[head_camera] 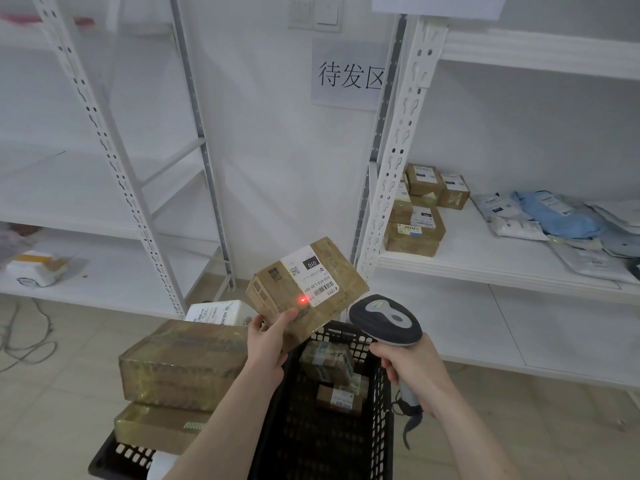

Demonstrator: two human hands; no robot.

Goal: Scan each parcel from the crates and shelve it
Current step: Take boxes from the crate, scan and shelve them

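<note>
Your left hand grips a brown box by its near corner and holds it tilted up above the black crate. Your right hand is wrapped around the scanner handle. The scanner points at the box. A red dot glows just beside the white label. More boxes lie in the crate. On the right shelf sit stacked boxes and soft bags.
</note>
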